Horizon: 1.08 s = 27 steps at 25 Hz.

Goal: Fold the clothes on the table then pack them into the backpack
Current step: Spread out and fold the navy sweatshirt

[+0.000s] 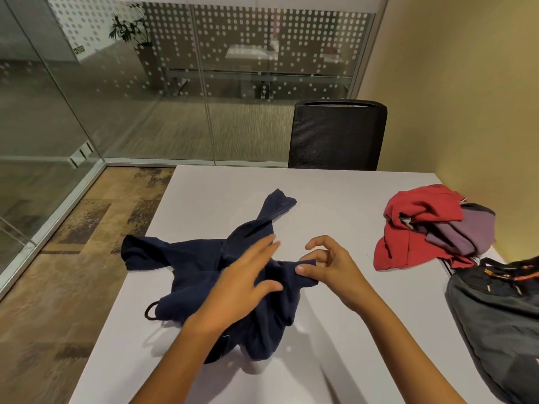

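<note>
A crumpled navy garment (201, 258) lies in the middle of the white table (335, 193), one sleeve stretched toward the far side and a black cord loop at its near left. My left hand (242, 278) rests flat on top of it with fingers spread. My right hand (326, 266) pinches an edge of the navy fabric between thumb and fingers. A red garment (408, 228) and a purple one (466, 228) lie heaped at the right. A dark grey backpack (495, 316) with orange trim sits at the table's right edge.
A black mesh chair (335, 135) stands at the table's far side. Glass partitions run along the left and back, a yellow wall on the right. Patterned carpet lies beyond the table's left edge.
</note>
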{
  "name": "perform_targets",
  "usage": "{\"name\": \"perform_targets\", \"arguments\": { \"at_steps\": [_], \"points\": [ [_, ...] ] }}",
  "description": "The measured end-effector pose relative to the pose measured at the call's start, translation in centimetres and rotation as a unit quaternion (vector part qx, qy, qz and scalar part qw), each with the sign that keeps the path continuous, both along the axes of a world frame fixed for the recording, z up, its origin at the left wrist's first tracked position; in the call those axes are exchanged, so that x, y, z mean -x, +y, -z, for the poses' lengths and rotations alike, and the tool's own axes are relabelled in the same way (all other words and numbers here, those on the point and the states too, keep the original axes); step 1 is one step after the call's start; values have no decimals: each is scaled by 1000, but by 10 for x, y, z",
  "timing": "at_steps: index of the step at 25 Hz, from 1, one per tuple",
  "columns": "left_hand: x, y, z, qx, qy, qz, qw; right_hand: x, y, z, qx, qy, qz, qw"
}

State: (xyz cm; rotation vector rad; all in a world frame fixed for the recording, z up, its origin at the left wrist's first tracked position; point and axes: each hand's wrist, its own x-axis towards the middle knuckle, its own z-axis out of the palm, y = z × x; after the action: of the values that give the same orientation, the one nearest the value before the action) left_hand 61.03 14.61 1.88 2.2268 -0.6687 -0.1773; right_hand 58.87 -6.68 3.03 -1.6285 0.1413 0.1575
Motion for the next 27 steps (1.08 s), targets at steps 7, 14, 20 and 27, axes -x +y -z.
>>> {"name": "perform_targets", "arguments": {
  "at_steps": [7,14,20,27],
  "points": [
    [10,-21,4,37,120,-68,990,14,9,2,65,-89,63,992],
    [17,4,17,145,252,-46,956,22,13,23,150,-49,-77,984],
    [27,9,7,163,22,-191,968,18,24,5,109,-106,-14,988],
    [32,1,3,114,-28,-120,986,20,39,-32,44,-148,-26,988]
  ]
}}
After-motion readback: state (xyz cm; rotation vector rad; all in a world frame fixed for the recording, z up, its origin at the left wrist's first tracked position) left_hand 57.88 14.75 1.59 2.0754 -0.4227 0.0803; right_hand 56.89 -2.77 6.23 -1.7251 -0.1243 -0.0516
